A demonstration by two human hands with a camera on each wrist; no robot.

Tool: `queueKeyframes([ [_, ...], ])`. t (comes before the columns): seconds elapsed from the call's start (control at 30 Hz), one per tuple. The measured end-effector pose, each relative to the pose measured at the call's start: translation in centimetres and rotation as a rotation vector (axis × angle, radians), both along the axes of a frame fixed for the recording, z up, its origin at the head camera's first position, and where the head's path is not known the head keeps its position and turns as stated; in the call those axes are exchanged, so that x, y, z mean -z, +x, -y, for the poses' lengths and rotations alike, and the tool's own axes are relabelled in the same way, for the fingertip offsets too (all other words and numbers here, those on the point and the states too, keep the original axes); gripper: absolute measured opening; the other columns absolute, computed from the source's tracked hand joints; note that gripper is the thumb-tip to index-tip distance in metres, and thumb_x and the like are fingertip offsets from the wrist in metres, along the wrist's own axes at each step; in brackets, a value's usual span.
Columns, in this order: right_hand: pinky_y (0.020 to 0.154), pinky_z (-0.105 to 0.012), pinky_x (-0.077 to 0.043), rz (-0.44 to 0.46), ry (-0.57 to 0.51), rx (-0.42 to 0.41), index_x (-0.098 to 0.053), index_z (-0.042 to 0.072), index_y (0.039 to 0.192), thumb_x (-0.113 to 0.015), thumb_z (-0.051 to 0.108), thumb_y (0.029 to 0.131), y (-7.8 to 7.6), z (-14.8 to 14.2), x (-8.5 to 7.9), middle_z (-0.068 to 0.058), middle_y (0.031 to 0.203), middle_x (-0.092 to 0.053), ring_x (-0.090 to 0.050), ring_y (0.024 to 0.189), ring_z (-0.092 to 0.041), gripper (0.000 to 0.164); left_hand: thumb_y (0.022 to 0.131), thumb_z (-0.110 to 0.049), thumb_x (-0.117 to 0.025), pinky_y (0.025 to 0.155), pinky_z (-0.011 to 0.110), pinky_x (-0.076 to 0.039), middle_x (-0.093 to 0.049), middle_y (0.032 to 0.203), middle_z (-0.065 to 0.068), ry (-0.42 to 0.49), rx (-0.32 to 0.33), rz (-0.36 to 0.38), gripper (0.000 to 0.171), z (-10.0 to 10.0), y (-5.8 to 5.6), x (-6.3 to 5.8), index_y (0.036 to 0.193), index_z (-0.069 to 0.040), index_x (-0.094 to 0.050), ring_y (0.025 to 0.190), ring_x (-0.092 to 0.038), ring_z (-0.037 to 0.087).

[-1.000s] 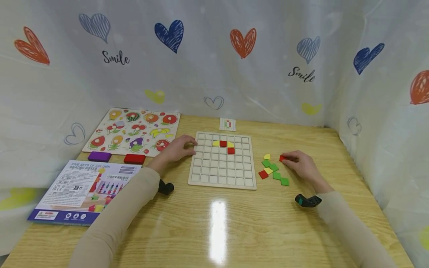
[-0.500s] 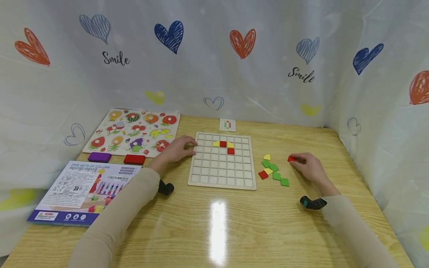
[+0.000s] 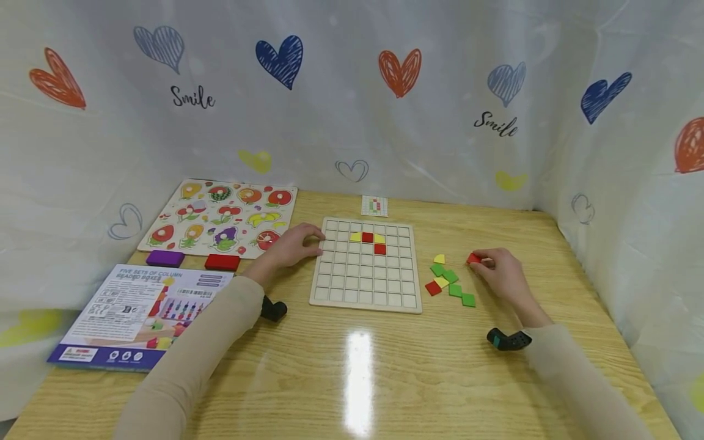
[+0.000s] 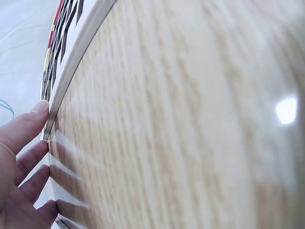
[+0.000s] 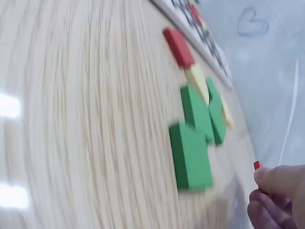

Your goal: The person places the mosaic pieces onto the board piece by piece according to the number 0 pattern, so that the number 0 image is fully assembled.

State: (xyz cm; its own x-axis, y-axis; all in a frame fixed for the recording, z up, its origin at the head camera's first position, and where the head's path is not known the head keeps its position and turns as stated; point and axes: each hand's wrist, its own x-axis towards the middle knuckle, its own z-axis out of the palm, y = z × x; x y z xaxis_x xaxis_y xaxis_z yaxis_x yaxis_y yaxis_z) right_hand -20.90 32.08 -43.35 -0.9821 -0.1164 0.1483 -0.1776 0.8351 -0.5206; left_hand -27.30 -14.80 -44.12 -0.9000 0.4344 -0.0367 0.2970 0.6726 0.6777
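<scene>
In the head view my right hand (image 3: 500,273) pinches a small red tile (image 3: 473,258) between thumb and fingers, right of a loose group of tiles. The right wrist view shows only a bit of that tile (image 5: 258,165) past the thumb. My left hand (image 3: 294,245) touches the left edge of a pale wooden grid board (image 3: 365,287) with thumb and fingertips, fingers fairly straight. On the board sit two red squares, one of them (image 3: 380,249) a row lower, and yellow quarter-round pieces (image 3: 356,236) either side of the upper red one.
Several green tiles (image 3: 454,290), a red tile (image 3: 433,288) and yellow pieces (image 3: 439,259) lie right of the board. Behind it is a small pattern card (image 3: 374,206). Leftward are a fruit puzzle board (image 3: 236,217), purple (image 3: 165,258) and red blocks (image 3: 222,263), and a printed box (image 3: 137,318).
My right hand has shifted rightward with the red tile, away from the loose tiles, then slightly back left. The left hand stays at the board's edge.
</scene>
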Motion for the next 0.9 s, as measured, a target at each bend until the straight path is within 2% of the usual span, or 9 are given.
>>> queueKeyframes([
  [0.1,0.086,-0.054,-0.052,0.014,-0.06,0.003,-0.063,-0.003,0.125,-0.066,0.018,0.095,0.4,1.3,-0.5,-0.026,0.118,-0.056,-0.063,0.102,-0.042,0.037,0.093,-0.018,-0.068,0.116,0.047,-0.026,-0.051,0.139,0.016,0.003,0.002,-0.001,0.033,0.0,0.0,0.0,0.123,-0.005,-0.062,0.137,-0.037,0.033],
  [0.3,0.089,-0.051,-0.053,0.104,-0.153,0.002,-0.062,0.006,0.131,-0.065,0.027,0.095,0.7,3.9,-1.2,-0.02,0.127,-0.054,-0.062,0.11,-0.038,0.042,0.093,-0.017,-0.068,0.115,0.047,-0.026,-0.052,0.137,0.017,0.003,0.009,-0.017,0.032,-0.1,0.1,-0.1,0.121,-0.004,-0.063,0.136,-0.039,0.034],
  [0.43,0.089,-0.048,-0.054,0.154,-0.203,-0.034,-0.06,0.006,0.133,-0.064,0.024,0.096,0.7,5.5,-1.4,-0.019,0.128,-0.053,-0.059,0.114,-0.038,0.041,0.092,-0.015,-0.069,0.115,0.047,-0.028,-0.052,0.137,0.018,0.0,0.024,-0.034,0.031,0.0,0.0,-0.1,0.121,-0.003,-0.063,0.135,-0.04,0.034],
  [0.6,0.087,-0.044,-0.054,0.168,-0.226,-0.082,-0.061,0.005,0.132,-0.065,0.018,0.096,0.4,7.5,-1.3,-0.018,0.127,-0.055,-0.06,0.112,-0.036,0.039,0.093,-0.015,-0.068,0.115,0.047,-0.027,-0.052,0.137,0.018,-0.008,0.024,-0.036,0.032,0.1,0.0,0.0,0.122,-0.004,-0.063,0.135,-0.039,0.035],
  [0.9,0.083,-0.037,-0.053,0.237,-0.288,-0.086,-0.065,0.01,0.128,-0.069,0.021,0.093,-0.4,10.6,-1.0,-0.013,0.126,-0.06,-0.063,0.105,-0.026,0.038,0.093,-0.017,-0.068,0.115,0.046,-0.027,-0.052,0.138,0.016,-0.008,0.019,-0.023,0.032,0.0,-0.1,0.0,0.122,-0.005,-0.063,0.136,-0.039,0.033],
])
